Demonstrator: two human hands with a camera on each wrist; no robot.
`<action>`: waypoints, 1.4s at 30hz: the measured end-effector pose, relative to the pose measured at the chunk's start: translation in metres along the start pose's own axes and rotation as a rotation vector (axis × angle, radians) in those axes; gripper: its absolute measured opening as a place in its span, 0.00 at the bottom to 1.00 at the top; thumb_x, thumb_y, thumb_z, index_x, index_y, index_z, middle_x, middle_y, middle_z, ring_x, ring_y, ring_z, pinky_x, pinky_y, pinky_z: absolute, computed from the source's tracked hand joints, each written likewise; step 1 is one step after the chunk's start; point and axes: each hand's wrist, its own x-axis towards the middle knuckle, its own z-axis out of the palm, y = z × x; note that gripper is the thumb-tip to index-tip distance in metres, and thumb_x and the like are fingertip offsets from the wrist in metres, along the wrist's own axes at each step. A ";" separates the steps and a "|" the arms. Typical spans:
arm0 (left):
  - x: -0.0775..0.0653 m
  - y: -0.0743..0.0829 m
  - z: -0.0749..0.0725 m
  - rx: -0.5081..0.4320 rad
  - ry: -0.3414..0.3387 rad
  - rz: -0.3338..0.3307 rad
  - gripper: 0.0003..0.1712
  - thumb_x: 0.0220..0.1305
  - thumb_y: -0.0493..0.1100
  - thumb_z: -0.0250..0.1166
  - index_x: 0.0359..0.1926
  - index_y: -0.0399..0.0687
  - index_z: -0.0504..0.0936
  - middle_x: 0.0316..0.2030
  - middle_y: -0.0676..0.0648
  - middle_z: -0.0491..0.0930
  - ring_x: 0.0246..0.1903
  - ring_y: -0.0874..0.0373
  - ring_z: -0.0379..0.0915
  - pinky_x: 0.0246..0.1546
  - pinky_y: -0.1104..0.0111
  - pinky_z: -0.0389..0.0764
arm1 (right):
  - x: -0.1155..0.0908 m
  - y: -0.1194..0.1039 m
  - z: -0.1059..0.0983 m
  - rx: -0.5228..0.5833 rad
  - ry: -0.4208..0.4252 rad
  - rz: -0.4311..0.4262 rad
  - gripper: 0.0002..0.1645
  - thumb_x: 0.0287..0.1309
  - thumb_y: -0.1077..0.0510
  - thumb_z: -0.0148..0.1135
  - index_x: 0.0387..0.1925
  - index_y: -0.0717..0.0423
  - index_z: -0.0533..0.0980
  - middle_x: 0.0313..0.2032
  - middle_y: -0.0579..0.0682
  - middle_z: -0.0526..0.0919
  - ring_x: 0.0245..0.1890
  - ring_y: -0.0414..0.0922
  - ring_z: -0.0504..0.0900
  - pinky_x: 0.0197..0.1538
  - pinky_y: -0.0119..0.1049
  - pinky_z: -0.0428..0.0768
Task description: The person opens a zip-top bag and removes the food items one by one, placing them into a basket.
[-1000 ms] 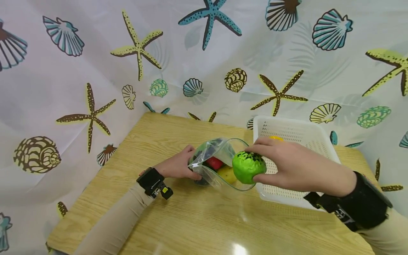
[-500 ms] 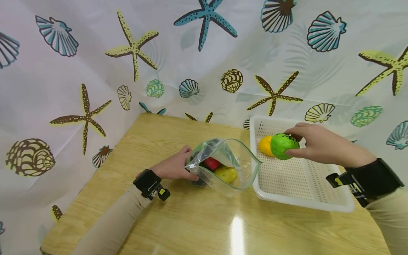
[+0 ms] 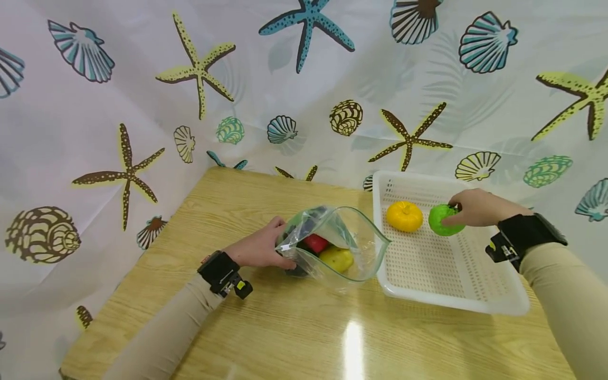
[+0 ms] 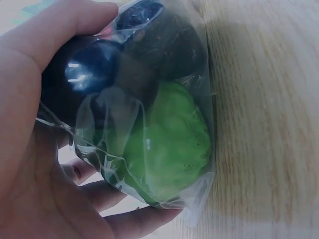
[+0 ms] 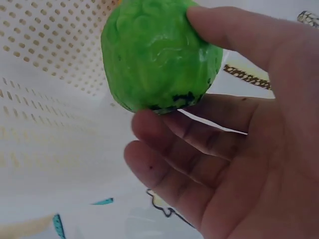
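My left hand (image 3: 260, 247) grips the closed end of a clear zip bag (image 3: 363, 264), which lies on its side with its mouth spread toward the basket. Inside it are a red fruit (image 3: 315, 243), a yellow fruit (image 3: 336, 258), a dark shiny round one (image 4: 92, 74) and a bumpy green one (image 4: 169, 144). Over the white plastic basket (image 3: 451, 305), my right hand (image 3: 481, 207) holds a green custard apple (image 5: 157, 55) between thumb and fingers. To its left in the basket sits a small yellow pumpkin (image 3: 404, 216).
A wooden table (image 3: 280, 327) carries the bag and the basket, which stand side by side. Behind and to the left hangs a white curtain (image 3: 304, 95) printed with shells and starfish.
My right hand has carried the custard apple from the bag's mouth rightward to the basket, passing the pumpkin, which now shows fully. My left hand has stayed on the bag.
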 end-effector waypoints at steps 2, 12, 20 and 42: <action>0.001 -0.001 0.001 0.009 0.000 0.007 0.45 0.44 0.64 0.73 0.64 0.65 0.67 0.46 0.52 0.58 0.40 0.59 0.62 0.39 0.64 0.72 | 0.008 0.007 0.004 0.019 -0.044 0.022 0.33 0.55 0.43 0.64 0.46 0.71 0.77 0.26 0.52 0.80 0.23 0.44 0.75 0.27 0.41 0.75; 0.000 -0.003 0.002 0.005 0.006 0.013 0.45 0.44 0.64 0.73 0.64 0.64 0.66 0.46 0.51 0.57 0.40 0.59 0.62 0.38 0.64 0.72 | 0.035 0.031 0.026 0.095 -0.191 0.087 0.36 0.58 0.48 0.63 0.52 0.79 0.71 0.11 0.45 0.69 0.12 0.40 0.67 0.22 0.35 0.69; 0.000 0.000 0.003 -0.003 0.010 0.008 0.45 0.44 0.63 0.73 0.64 0.63 0.66 0.47 0.51 0.57 0.40 0.59 0.62 0.38 0.64 0.73 | 0.040 0.039 0.034 0.053 -0.107 0.126 0.38 0.57 0.51 0.61 0.57 0.79 0.66 0.34 0.65 0.80 0.27 0.52 0.77 0.29 0.43 0.78; 0.000 0.003 0.003 -0.012 0.019 0.004 0.44 0.45 0.61 0.74 0.64 0.63 0.66 0.47 0.51 0.58 0.40 0.58 0.62 0.39 0.64 0.73 | -0.023 -0.115 -0.003 -0.085 0.358 -0.334 0.13 0.58 0.57 0.62 0.45 0.53 0.81 0.31 0.44 0.82 0.26 0.36 0.74 0.29 0.37 0.76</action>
